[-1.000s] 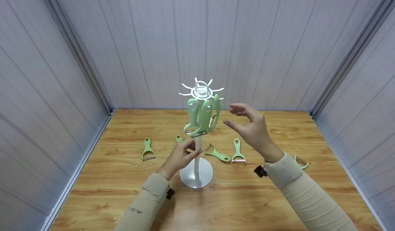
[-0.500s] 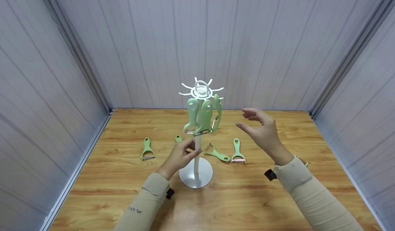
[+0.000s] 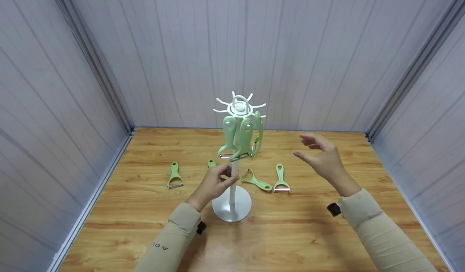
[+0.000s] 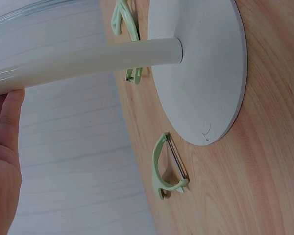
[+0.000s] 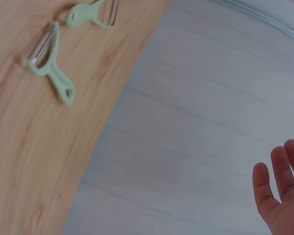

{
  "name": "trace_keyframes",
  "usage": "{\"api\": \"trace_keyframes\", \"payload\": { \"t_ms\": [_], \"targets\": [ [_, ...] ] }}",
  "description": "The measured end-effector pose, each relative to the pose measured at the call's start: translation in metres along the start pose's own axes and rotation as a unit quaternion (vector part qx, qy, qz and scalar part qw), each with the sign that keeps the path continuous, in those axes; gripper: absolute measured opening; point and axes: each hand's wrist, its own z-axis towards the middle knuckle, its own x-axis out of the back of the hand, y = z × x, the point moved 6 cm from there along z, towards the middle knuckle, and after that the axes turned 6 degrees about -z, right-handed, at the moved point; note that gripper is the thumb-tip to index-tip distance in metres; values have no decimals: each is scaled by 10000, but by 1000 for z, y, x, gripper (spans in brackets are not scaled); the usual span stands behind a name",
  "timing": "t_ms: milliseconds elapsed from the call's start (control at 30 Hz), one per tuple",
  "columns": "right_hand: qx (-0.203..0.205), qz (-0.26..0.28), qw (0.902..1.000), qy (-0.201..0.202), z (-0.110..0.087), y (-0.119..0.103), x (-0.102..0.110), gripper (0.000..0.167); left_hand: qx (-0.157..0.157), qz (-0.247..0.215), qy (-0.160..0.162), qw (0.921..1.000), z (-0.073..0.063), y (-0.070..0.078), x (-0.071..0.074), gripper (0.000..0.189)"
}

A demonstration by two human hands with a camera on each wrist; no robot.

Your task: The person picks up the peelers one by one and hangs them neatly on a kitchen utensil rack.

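Note:
My left hand holds the pole of a white rotating rack stand between thumb and fingers, below its hooked top. Three green peelers hang from the front and right hooks: a left one, a middle one and a right one. To the right of the stand, in the air, my right hand has its fingers loosely bent and apart from the thumb, with nothing in it. The right wrist view also shows those bare fingers.
Flat on the wooden table lie several green peelers: one at left, one partly behind the left hand, and two right of the pole, one slanted and one straight. Pale panel walls enclose the table's back and sides.
My right hand has moved right and slightly down, away from the hanging peelers. Its sleeve now covers the peeler at far right. The left hand stays on the pole.

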Motion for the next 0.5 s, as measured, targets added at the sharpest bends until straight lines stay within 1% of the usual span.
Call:
{"api": "trace_keyframes", "payload": {
  "t_ms": [133, 267, 367, 500],
  "targets": [
    [-186, -227, 9992, -286, -4, 16, 3, 50, -1, 6, 0, 10000, 0, -1, 0, 12],
    [-457, -316, 9971, -523, -9, 29, 5, 51, 4, -20, -33, 10000, 0, -1, 0, 12],
    [-654, -343, 9952, -638, -12, 37, 6, 50, 13, -12, -39, 10000, 0, -1, 0, 12],
    [-774, -408, 9935, -728, -16, 47, 8, 50, 52, 51, -43, 10000, 0, -1, 0, 13]
  ]
}}
